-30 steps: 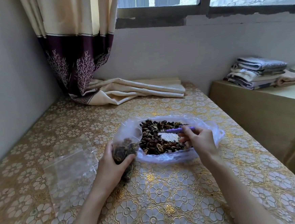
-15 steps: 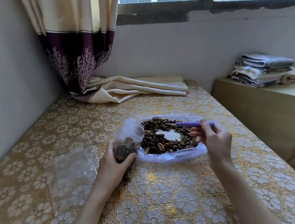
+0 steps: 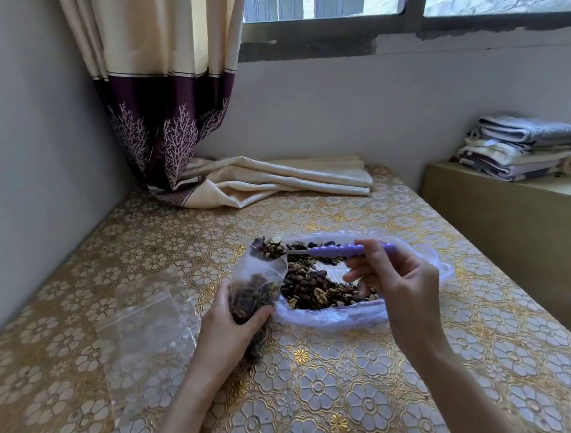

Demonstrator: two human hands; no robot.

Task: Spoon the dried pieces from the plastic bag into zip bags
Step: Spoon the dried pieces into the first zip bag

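The dried pieces (image 3: 317,290) lie mostly in the open plastic bag (image 3: 417,308) on the surface (image 3: 326,401), with a smaller share already in the zip bag (image 3: 254,292) and a heaped load on the spoon (image 3: 317,249). What the coming move turns on is how that load sits against the zip bag's mouth: the bowl of the spoon is at the top rim of the bag, right at or just over the opening, and the purple handle runs nearly level from there out to the person's right. The right hand (image 3: 394,276) pinches the handle near its far end between thumb and fingers, so its grip sits to the right of the load, with the whole spoon between them. The left hand (image 3: 232,323) wraps round the lower body of the zip bag, holding it upright just left of the plastic bag, mouth tilted a little toward the spoon. By my judgement, tipping calls for a roll of the handle, so the pieces slide down into the mouth rather than over its rim. Spare zip bags (image 3: 146,329) lie flat to the left.
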